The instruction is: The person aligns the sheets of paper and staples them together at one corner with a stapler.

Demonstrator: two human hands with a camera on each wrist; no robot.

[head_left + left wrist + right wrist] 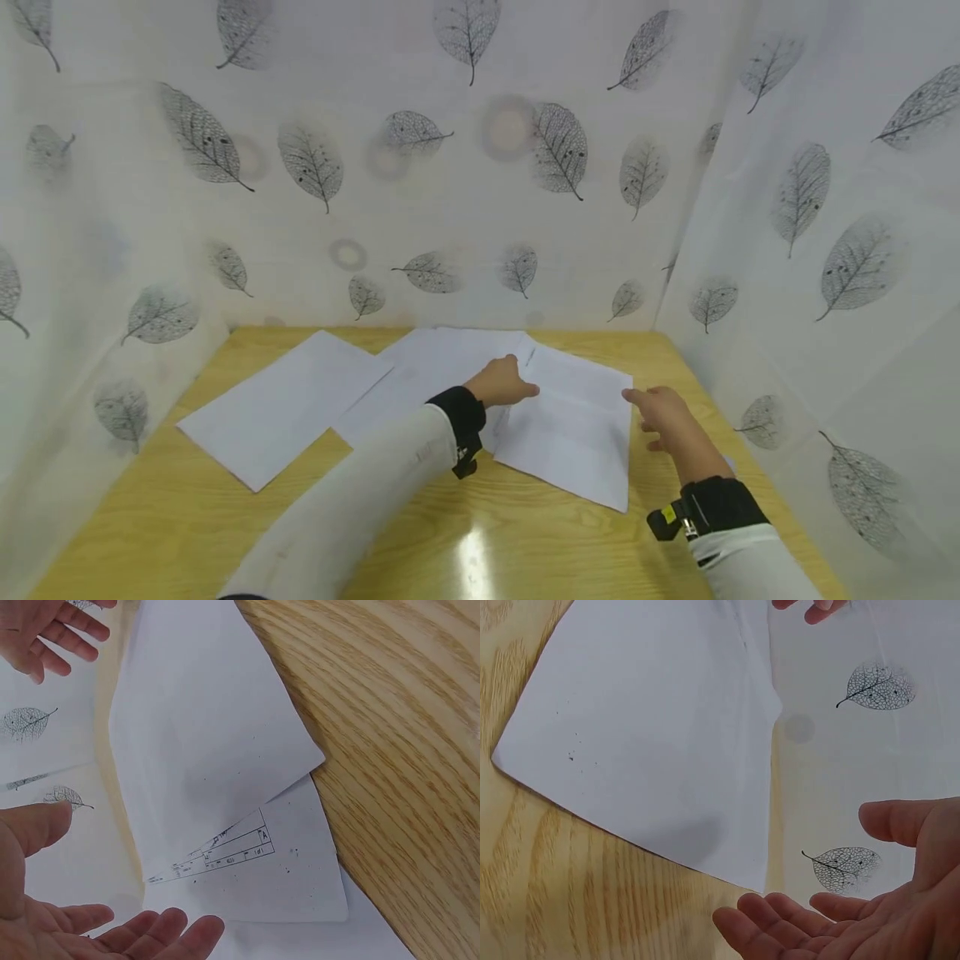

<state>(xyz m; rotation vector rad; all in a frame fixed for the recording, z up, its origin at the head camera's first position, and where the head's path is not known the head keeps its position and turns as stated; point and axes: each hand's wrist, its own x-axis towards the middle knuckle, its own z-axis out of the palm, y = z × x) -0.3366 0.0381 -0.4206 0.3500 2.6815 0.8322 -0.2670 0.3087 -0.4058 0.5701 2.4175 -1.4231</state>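
Observation:
White sheets of paper lie on a wooden table. My left hand (504, 382) is over the seam between the middle sheets (420, 367) and the right-hand sheet (573, 417), with its fingers spread and nothing held. Just off the right edge of that sheet is my right hand (663, 414), its fingers loosely extended and holding nothing. The left wrist view shows a blank top sheet (210, 712) overlapping a lower sheet (300, 892) that bears a printed table of small boxes. In the right wrist view, the right hand (877, 915) is palm up beside the sheet's corner.
Apart on the left side of the table (420, 533) lies another white sheet (288, 408). A pale curtain (465, 192) printed with grey leaves hangs behind the table and along both sides. Light glares off the table's front part.

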